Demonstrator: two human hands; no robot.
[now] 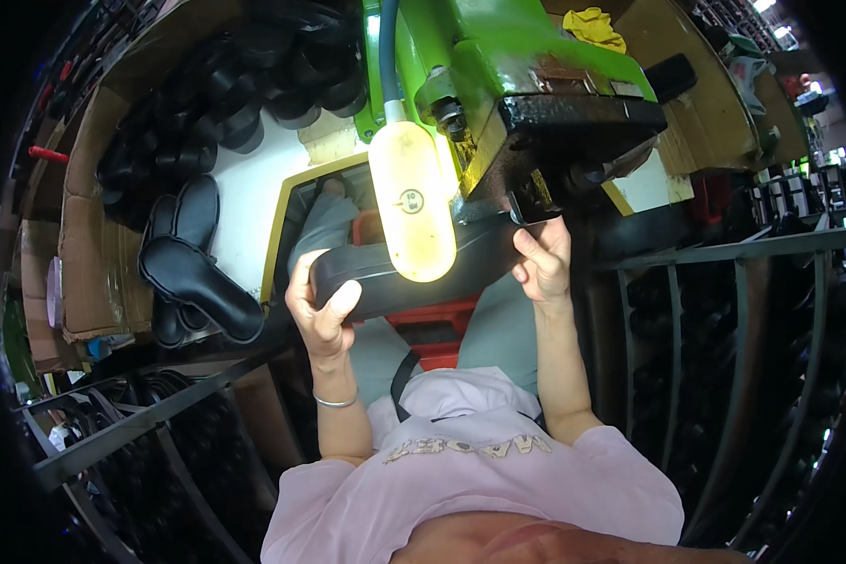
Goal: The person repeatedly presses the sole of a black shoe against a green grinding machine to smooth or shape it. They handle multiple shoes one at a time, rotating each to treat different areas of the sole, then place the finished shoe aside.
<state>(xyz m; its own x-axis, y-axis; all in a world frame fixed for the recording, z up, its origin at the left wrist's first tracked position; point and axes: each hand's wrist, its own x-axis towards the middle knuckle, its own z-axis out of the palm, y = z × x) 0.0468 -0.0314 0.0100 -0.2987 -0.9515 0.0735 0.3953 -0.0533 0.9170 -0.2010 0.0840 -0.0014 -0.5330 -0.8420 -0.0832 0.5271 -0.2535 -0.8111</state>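
Observation:
Between my two hands, in front of the green machine (498, 38), is a long black shoe sole (371, 289). My left hand (321, 310) is closed on its left end, with the thumb on the near face. My right hand (545, 263) pinches the other end, right beneath the machine's dark working head (583, 122). A lit, yellowish oval lamp (409, 207) hangs over the sole and hides part of its middle. Where the sole's far right edge meets the machine is too dark to make out.
Several black padded soles (207, 291) lie stacked at the left, before a heap of black heel-like pieces (244, 85). Cardboard boxes (94, 216) stand on both sides. A yellow cloth (594, 28) lies at the back. Metal racks (714, 254) flank me; a red stool (432, 324) shows below.

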